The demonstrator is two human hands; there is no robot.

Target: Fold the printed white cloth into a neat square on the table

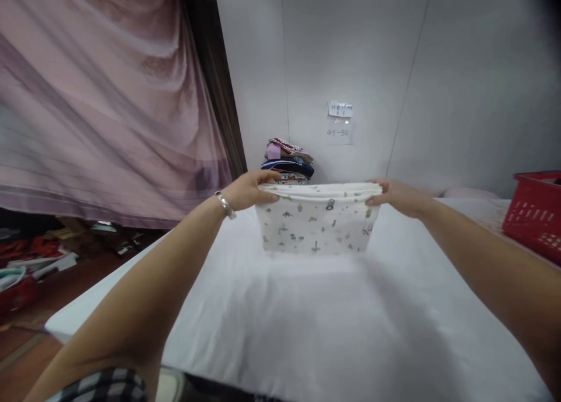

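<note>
A white cloth with small dark and tan prints (316,224) hangs folded above the white-covered table. Its upper left corner is pinched between the thumb and fingers of my left hand (252,191), which has a silver bracelet at the wrist. At the upper right corner, my right hand (392,196) grips the same cloth. The top edge is stretched between both hands and shows several layers. Its lower edge is near the table surface; whether it touches cannot be told.
Behind the cloth, a stack of folded fabrics (287,162) stands by the grey wall. A red basket (532,215) is at the right edge. The white table cover (307,326) spreads below. Pink curtains (123,98) hang at left, above clutter on the floor.
</note>
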